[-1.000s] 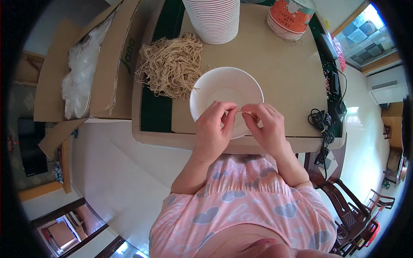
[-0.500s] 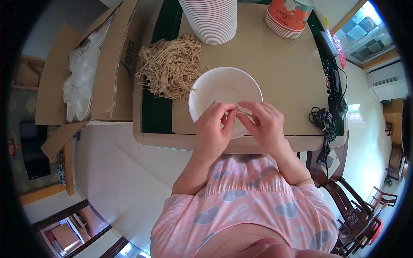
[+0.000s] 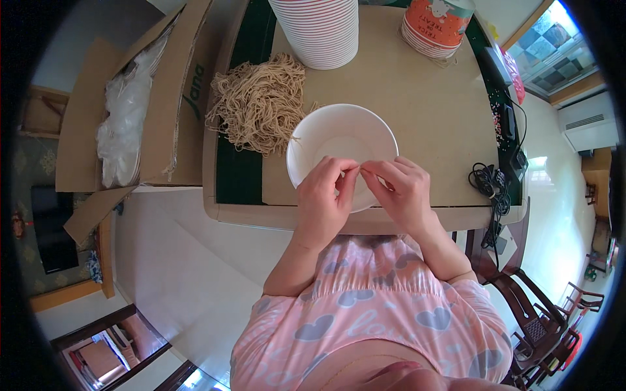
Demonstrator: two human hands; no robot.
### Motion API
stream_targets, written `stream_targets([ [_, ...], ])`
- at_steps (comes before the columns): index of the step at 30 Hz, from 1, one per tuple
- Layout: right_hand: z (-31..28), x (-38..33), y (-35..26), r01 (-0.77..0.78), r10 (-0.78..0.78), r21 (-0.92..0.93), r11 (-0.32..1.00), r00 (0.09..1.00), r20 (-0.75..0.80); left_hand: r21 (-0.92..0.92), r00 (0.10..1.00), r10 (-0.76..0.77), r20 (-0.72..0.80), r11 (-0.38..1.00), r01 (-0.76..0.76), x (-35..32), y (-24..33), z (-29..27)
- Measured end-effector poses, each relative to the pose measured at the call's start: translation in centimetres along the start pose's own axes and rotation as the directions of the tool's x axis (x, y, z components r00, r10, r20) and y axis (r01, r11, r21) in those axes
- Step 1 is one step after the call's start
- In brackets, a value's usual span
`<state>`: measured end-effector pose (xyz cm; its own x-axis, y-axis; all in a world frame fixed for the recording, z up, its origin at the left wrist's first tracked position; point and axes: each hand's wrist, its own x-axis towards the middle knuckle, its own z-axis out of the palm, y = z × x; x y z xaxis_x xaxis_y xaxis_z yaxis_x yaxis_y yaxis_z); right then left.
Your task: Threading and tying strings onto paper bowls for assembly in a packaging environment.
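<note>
Below me a white paper bucket (image 3: 317, 133) stands at the table's near edge with its wide mouth facing up. A short end of string (image 3: 295, 138) shows at its left rim. Over the near right part of the bucket my two hands meet fingertip to fingertip. My left hand (image 3: 328, 192) pinches thumb against forefinger, and my right hand (image 3: 399, 186) does the same. Between them is a thin piece of string, mostly hidden by the fingers now. Left of the bucket lies a loose heap of beige strings (image 3: 261, 104).
A tall stack of white buckets (image 3: 317, 32) rises at the far side, with orange printed buckets (image 3: 435, 26) at the far right. An open cardboard box (image 3: 160, 117) holding plastic-wrapped goods adjoins the table on the left. Black cables (image 3: 490, 186) lie along the right edge.
The strand seen between my fingers half a second ago is now largely covered. My right fingertips have come closer to the left ones. The bucket and string heap stay in place.
</note>
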<state>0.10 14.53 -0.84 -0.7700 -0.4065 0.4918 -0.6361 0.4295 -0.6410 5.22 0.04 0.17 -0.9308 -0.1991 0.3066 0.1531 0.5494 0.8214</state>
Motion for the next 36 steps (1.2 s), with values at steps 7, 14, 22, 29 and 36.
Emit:
stream_targets([
  [7,-0.1,-0.1,0.2,0.011,-0.010,-0.023,1.000,1.000,0.024,0.090,0.993,0.061,-0.102,0.995,-0.052,-0.1,-0.6,0.8],
  [14,-1.0,0.6,0.1,-0.095,0.094,0.201,0.975,0.995,0.015,-0.071,0.999,0.039,-0.024,0.997,-0.041,0.7,0.5,0.5],
  [22,-4.5,2.6,2.0,-0.042,0.021,0.334,0.942,0.998,0.066,0.064,0.965,0.148,0.219,0.984,-0.165,3.8,3.7,-1.8],
  [29,-4.0,1.1,3.1,-0.085,0.091,0.388,0.918,0.996,0.004,-0.269,0.972,0.081,0.219,0.963,-0.020,5.5,4.9,-1.7],
  [36,-3.6,-0.9,5.5,-0.224,0.223,0.369,0.902,0.974,0.046,-0.577,0.994,-0.045,0.099,0.811,0.094,6.0,4.8,-3.0],
])
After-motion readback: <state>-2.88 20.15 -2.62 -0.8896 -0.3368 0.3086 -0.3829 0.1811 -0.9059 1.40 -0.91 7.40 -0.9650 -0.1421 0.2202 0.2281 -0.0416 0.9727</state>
